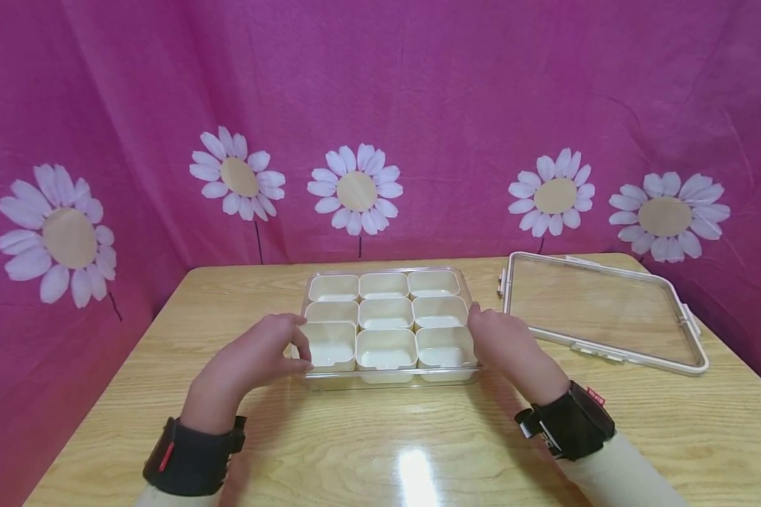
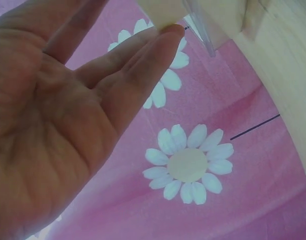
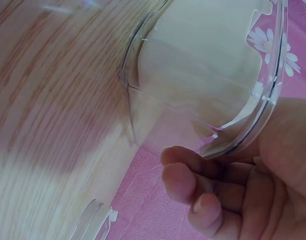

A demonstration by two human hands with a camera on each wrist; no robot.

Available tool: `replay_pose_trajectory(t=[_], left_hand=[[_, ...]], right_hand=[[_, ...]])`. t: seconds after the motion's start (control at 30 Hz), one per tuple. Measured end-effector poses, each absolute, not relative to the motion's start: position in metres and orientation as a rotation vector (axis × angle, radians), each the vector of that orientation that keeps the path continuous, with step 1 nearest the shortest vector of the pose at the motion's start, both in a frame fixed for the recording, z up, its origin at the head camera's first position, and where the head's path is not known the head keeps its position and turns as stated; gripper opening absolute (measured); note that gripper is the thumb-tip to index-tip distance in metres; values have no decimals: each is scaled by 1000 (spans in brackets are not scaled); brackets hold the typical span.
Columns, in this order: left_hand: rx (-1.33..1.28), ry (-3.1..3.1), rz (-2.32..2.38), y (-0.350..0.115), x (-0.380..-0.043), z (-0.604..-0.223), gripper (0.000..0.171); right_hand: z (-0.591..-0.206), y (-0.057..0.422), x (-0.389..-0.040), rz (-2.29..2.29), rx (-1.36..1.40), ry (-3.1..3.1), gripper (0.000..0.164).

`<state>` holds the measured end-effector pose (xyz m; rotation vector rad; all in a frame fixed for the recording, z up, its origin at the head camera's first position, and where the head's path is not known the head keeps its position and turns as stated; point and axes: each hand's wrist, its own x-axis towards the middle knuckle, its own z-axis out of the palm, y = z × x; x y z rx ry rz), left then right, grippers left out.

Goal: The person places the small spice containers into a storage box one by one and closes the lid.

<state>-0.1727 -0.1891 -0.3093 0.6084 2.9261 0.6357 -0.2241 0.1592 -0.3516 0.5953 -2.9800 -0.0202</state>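
Note:
A clear plastic box [image 1: 390, 382] stands on the table, holding several small cream cups in rows. At its front left corner, my left hand [image 1: 254, 359] pinches a cream cup [image 1: 330, 345], which sits a little higher than the cups beside it. In the left wrist view, fingertips of the left hand [image 2: 68, 100] touch that cup's cream wall, beside the clear box edge. My right hand [image 1: 510, 352] grips the right side of the box near the front. In the right wrist view, the curled fingers of the right hand [image 3: 228, 185] are at the clear rim.
To the right lies a clear lid [image 1: 602, 310] with a white frame and side clips, flat on the wooden table [image 1: 355, 436]. Behind the table hangs a magenta cloth [image 1: 450, 91] with large white flowers.

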Motion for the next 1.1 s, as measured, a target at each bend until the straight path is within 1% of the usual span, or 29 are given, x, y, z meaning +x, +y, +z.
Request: replay_pose_trajectory(t=[0.23, 0.9, 1.1], left_hand=[[650, 2898, 649, -192, -176, -314, 7], [559, 2861, 610, -187, -179, -315, 6], [482, 2858, 591, -185, -176, -314, 4]], right_hand=[[-351, 159, -224, -27, 589, -2981, 44], [-352, 159, -225, -19, 585, -3004, 47], [-351, 158, -223, -30, 580, -2978, 45]])
